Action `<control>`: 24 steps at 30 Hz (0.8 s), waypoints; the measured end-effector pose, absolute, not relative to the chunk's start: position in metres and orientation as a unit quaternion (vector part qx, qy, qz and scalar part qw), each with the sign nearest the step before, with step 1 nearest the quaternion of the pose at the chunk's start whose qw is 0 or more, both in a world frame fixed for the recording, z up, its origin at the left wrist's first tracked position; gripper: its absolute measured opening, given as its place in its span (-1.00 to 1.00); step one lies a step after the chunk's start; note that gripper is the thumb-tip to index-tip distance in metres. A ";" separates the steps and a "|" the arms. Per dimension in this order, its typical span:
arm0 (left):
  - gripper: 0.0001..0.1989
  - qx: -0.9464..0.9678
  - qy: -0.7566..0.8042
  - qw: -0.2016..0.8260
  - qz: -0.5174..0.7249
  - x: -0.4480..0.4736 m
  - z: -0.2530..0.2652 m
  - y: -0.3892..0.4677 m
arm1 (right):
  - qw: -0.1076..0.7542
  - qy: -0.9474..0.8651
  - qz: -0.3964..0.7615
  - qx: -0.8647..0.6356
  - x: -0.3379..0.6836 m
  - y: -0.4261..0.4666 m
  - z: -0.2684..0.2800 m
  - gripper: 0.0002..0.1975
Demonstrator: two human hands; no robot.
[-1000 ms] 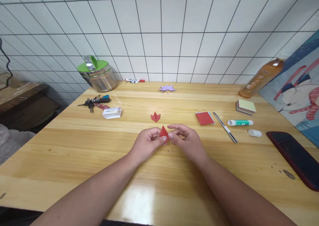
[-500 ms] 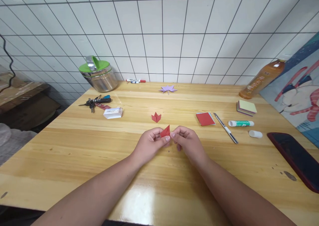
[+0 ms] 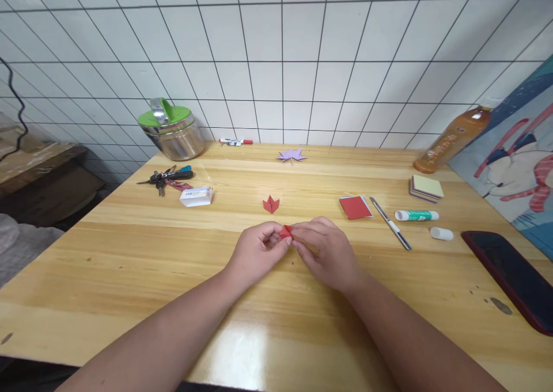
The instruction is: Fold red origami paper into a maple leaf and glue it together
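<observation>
Between my two hands is a small folded red paper [image 3: 286, 231], partly covered by fingers. My left hand [image 3: 261, 248] pinches its left side between thumb and fingers. On the right side, my right hand [image 3: 326, 248] is closed on the paper's edge, its fingers lying across the top. Just beyond the hands, a finished-looking red origami piece [image 3: 271, 204] with three points lies on the wooden table [image 3: 173, 300]. A purple paper maple leaf [image 3: 292, 156] rests farther back, close to the tiled wall.
Right of my hands lie stacked red paper squares [image 3: 356, 207], a utility knife [image 3: 391, 223], a glue stick [image 3: 416, 215], its cap [image 3: 441, 233], a paper pad [image 3: 425, 188], a phone [image 3: 510, 280] and a bottle [image 3: 453, 139]. Leftward are a small box [image 3: 196, 196], keys [image 3: 166, 177], a pot [image 3: 175, 133] and a marker [image 3: 235, 142].
My right hand has shifted its fingers over the top of the red paper. The paper's raised point no longer shows and it looks lower and smaller. My left hand stays nearly in place.
</observation>
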State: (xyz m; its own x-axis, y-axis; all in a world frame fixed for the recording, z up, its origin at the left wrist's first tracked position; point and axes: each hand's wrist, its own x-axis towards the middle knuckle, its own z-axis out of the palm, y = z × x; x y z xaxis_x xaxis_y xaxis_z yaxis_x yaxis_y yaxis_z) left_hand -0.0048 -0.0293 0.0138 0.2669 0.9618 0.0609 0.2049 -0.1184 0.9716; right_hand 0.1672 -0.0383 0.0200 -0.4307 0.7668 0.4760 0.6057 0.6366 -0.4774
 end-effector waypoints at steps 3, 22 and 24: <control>-0.90 0.665 0.467 0.442 0.380 -0.005 0.012 -0.030 | 0.368 -0.812 0.163 -0.422 0.166 -0.040 0.021 -0.76; -0.86 0.710 0.429 0.462 0.315 -0.007 0.008 -0.030 | 0.441 -0.687 0.250 -0.520 0.160 -0.041 0.018 -0.82; -0.85 0.708 0.432 0.462 0.316 -0.007 0.008 -0.031 | 0.442 -0.669 0.256 -0.540 0.159 -0.040 0.018 -0.83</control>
